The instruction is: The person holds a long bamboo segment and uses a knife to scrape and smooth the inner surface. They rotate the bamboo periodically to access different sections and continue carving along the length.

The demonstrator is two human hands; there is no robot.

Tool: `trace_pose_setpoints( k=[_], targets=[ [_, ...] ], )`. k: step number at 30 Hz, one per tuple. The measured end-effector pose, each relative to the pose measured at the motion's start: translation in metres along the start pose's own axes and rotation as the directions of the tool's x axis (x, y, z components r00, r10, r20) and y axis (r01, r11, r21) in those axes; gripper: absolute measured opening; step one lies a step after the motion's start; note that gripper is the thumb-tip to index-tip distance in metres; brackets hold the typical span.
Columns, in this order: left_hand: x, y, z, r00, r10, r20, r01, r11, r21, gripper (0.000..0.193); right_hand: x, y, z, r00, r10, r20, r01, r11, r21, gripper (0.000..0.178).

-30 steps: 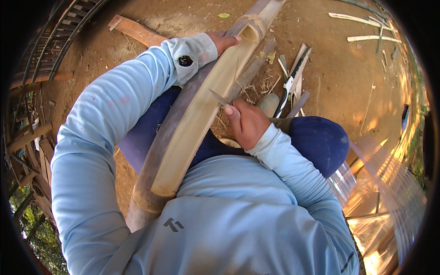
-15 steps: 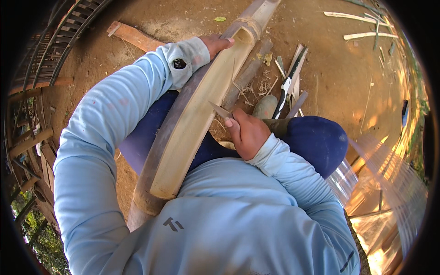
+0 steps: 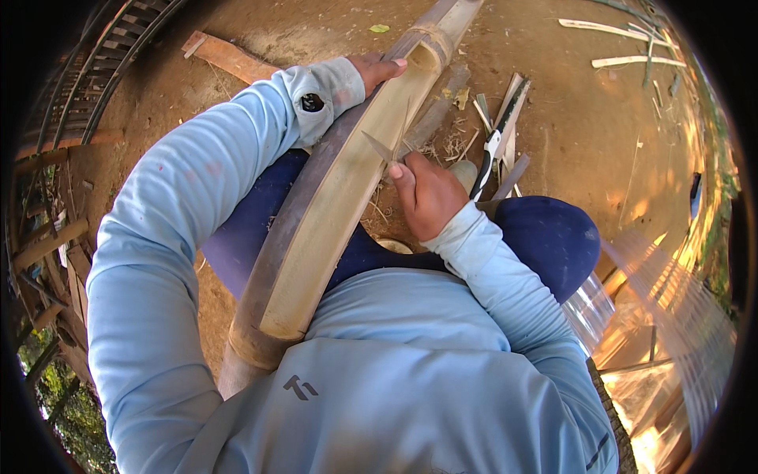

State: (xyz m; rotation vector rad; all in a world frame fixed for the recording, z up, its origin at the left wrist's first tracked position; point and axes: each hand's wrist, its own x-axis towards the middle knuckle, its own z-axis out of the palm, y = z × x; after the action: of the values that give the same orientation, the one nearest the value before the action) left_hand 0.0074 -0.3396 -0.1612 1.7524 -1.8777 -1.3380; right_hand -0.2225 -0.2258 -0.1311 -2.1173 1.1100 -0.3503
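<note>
Dirt ground (image 3: 584, 158) stretches right of bamboo (image 3: 332, 205) | left grip (image 3: 380, 73) clasping its edge | right grip (image 3: 429, 197) pinching knife (image 3: 379, 147)

Left arm (image 3: 162, 189) arched, left grip (image 3: 375, 71) forward, right grip (image 3: 433, 196) clenched

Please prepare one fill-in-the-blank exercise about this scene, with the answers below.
The bare left hand touches the long, cut-open brown bamboo pole, and a pointed grey metal knife is in the ____ one.
A small yellow-green leaf lies to the ____ of the pole.
The person's long-sleeved fabric shirt is light ____.
The slender tool right of the pole is black and ____.

Missing words: right; left; blue; white.
</note>
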Motion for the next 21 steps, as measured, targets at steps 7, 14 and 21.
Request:
trace_pose_setpoints(
  k=[7,14,21],
  targets=[
    [0.002,0.002,0.003,0.996,-0.084,0.024,0.085,0.996,-0.007,0.078,0.017,0.013,-0.006,0.996,0.022,-0.092,-0.028,0.998,-0.061,0.035],
    [-0.007,0.001,0.001,0.995,0.070,0.066,-0.065,0.996,-0.068,0.078,-0.004,0.013,0.001,0.998,0.053,-0.036,-0.053,0.999,-0.008,0.042],
    [0.008,-0.027,0.006,0.999,0.044,-0.009,-0.044,0.997,-0.062,0.077,0.007,0.017,0.000,0.999,0.047,-0.004,-0.047,0.998,0.034,0.053]
  ],
)
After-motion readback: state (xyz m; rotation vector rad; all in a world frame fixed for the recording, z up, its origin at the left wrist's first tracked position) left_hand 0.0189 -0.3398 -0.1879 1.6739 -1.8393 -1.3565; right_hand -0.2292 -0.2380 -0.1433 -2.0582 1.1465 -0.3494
